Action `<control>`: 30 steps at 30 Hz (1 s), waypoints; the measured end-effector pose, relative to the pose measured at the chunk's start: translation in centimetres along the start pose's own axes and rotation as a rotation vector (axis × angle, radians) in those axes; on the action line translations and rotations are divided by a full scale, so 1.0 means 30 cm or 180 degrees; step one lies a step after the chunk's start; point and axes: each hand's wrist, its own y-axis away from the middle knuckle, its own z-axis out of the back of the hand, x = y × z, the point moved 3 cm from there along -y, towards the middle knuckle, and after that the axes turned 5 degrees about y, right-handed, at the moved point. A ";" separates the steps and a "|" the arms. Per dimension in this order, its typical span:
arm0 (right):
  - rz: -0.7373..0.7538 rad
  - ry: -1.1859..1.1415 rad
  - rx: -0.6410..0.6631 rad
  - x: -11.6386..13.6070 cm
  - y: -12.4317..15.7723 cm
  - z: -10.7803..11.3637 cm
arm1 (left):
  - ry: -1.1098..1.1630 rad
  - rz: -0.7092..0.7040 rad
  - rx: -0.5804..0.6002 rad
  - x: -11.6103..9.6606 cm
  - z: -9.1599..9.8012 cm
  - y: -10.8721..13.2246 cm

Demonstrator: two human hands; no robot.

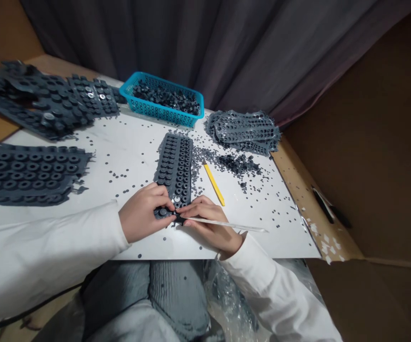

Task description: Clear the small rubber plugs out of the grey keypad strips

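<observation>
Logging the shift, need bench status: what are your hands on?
Left hand on end of grey rubber button sheet. Right hand holding thin pale strip there. Loose rubber discs scattered alongside.

Dark grey curtain [177, 38] behind; brown cardboard panel [355, 161] at right; wooden desk edge [315, 209].

From where I sit, I can see a blue plastic basket [162, 99] heaped with dark rubber pieces [166, 97] at the far edge of the white board [134, 147]. Dark rubber sheets [23, 173] lie piled to the left, and a looser stack [243, 133] sits to the right. A yellow pencil [214, 184] lies among scattered rubber crumbs [239, 164]. A grey curtain [227, 47] hangs behind, with a cardboard wall [355, 142] on the right and bubble wrap [227, 304] below the board.
</observation>
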 end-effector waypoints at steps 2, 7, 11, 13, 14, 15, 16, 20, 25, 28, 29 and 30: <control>-0.0035 0.0069 -0.0165 0.016 0.006 0.003 | -0.0032 -0.0031 0.0001 -0.002 0.000 0.000; -0.0591 0.0181 -0.0760 0.040 0.038 0.024 | -0.0019 -0.0099 -0.0015 -0.016 0.006 -0.010; -0.1026 -0.0329 -0.0808 0.027 0.046 0.010 | 0.0177 -0.0285 0.0090 -0.031 0.007 -0.024; -0.1017 -0.0437 -0.0792 0.025 0.039 0.002 | 0.0258 -0.0427 0.0106 -0.036 0.009 -0.027; -0.1029 -0.0464 -0.0804 0.024 0.035 0.001 | 0.0276 -0.0479 0.0082 -0.037 0.012 -0.029; -0.1084 -0.0498 -0.0853 0.023 0.033 0.002 | 0.0282 -0.0504 0.0037 -0.036 0.017 -0.030; -0.1183 -0.0536 -0.0958 0.023 0.033 0.005 | 0.0277 -0.0498 -0.0025 -0.035 0.024 -0.032; -0.1674 -0.0515 -0.1569 0.043 0.054 0.003 | 0.0052 -0.0296 -0.0196 -0.020 0.056 -0.046; -0.2084 -0.0231 -0.1511 0.092 0.074 -0.087 | -0.0163 -0.0343 0.0017 -0.006 0.069 -0.059; -0.2015 0.0009 -0.1669 0.109 0.071 -0.120 | -0.0150 -0.0382 0.0241 0.003 0.055 -0.052; -0.1923 0.0082 -0.1699 0.114 0.066 -0.125 | -0.0144 -0.0351 0.0294 0.008 0.049 -0.048; -0.1832 0.0134 -0.1706 0.118 0.062 -0.128 | -0.0132 -0.0321 0.0342 0.012 0.043 -0.045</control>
